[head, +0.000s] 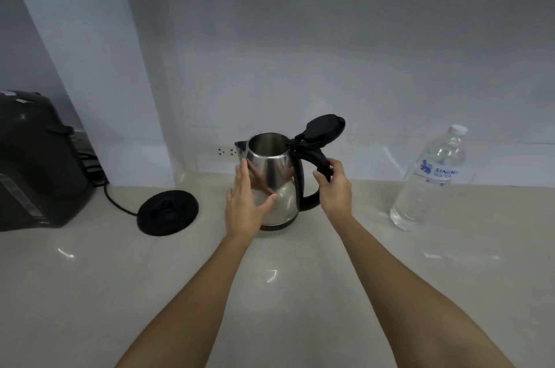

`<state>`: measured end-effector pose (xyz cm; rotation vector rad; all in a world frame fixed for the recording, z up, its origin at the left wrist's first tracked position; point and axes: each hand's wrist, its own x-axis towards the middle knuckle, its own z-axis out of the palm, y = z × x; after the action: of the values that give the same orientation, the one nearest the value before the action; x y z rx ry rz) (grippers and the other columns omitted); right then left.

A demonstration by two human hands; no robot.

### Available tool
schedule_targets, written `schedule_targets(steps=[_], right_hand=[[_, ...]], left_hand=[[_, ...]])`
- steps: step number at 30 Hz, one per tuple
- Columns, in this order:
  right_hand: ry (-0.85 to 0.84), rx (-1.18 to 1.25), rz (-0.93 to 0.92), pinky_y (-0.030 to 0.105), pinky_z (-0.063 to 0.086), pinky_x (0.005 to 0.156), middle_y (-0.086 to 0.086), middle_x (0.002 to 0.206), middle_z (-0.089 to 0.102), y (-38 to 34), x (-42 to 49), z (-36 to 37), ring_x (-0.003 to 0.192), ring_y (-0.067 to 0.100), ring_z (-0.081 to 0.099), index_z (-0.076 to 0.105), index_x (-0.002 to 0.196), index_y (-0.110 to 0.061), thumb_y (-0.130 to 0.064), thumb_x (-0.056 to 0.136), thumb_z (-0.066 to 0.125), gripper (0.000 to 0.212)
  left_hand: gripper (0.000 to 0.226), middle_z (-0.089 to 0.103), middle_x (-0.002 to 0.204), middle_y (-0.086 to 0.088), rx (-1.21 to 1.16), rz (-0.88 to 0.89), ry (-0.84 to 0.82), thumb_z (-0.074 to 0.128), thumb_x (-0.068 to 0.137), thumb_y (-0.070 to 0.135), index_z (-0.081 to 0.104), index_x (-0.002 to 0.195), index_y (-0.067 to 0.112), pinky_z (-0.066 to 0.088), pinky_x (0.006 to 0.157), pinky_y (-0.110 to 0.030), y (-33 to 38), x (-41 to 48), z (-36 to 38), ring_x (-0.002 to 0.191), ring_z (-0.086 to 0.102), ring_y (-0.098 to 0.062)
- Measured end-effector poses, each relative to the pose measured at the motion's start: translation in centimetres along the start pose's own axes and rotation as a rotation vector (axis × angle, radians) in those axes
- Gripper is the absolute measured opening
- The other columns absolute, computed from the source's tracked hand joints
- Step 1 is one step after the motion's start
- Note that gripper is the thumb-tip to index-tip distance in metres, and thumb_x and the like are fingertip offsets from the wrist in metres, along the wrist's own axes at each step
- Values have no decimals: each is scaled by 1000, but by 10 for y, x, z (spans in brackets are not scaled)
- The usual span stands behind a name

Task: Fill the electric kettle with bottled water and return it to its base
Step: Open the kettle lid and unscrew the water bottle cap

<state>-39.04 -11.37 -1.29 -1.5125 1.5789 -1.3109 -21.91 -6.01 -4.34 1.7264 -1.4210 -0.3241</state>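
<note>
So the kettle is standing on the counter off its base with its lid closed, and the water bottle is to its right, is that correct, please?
Not quite: the lid is flipped open, as the head view shows. The rest holds: the kettle stands on the counter off its base, with the water bottle to its right.

Two bare forearms, uncovered from the frame's lower edge to the wrists; no sleeve reaches into view. Left hand (247,202) and right hand (335,187): no rings, watch, bracelet or glove visible; short, unpainted fingernails.
</note>
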Motion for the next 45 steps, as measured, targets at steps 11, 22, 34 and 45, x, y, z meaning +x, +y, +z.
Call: schedule_targets(steps=[11, 22, 34, 45], right_hand=[[-17, -13, 78, 32, 45, 90, 3, 114, 63, 84, 0, -82, 105, 22, 59, 49, 128, -17, -20, 94, 57, 35], [-76, 13, 93, 29, 42, 88, -3, 108, 58, 105, 0, -88, 104, 20, 56, 46, 129, -15, -18, 95, 56, 36], [-189, -153, 104, 31, 42, 81, 7, 107, 63, 100, 2, -96, 97, 25, 57, 47, 129, -13, -27, 98, 49, 34], [-285, -376, 132, 38, 46, 85, 18, 112, 64, 76, -6, -113, 103, 35, 59, 49, 129, -9, -15, 95, 47, 34]], left_hand=[[104, 23, 158, 2, 18, -58, -64, 69, 80, 47, -7, 149, 36, 24, 117, -47, 39, -56, 90, 140, 36, -21], [105, 37, 151, -3, 66, -78, -55, 71, 78, 45, -10, 144, 44, 44, 100, -50, 43, -67, 102, 129, 49, -19], [108, 20, 159, 0, 63, -59, -92, 70, 83, 36, -17, 145, 43, 39, 106, -52, 44, -73, 101, 136, 40, -20], [91, -5, 162, 1, 115, 48, -216, 57, 93, 32, -11, 152, 18, 20, 117, -48, 44, -67, 79, 149, 7, -18]])
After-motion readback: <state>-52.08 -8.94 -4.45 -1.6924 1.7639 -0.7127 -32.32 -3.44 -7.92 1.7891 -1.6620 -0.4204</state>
